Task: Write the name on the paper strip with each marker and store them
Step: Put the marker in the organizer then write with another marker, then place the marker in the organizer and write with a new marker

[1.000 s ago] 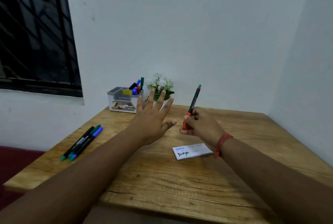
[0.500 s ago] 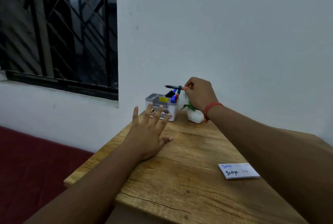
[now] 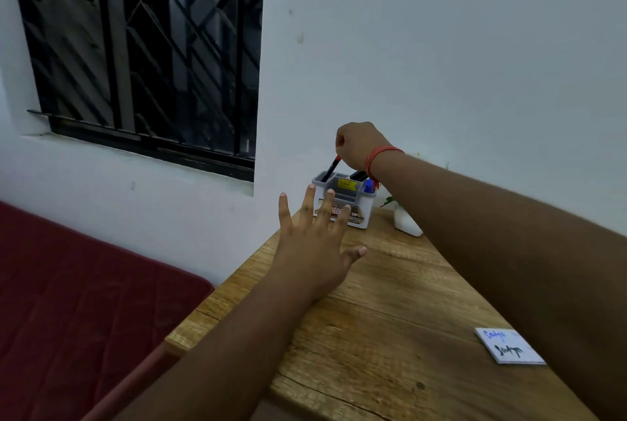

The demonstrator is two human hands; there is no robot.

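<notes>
Marker [image 3: 331,168] tipped down into grey plastic organizer [image 3: 342,198] | right hand [image 3: 358,146] pinching it | left hand [image 3: 314,244] spread

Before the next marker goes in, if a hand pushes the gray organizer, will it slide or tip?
The gray organizer looks like thin plastic, low and wide, so it is probably light and would slide on the wooden table rather than tip. The red marker, held by the right hand, leans into its left compartment; a push might rattle the markers, hardly spill them.
</notes>
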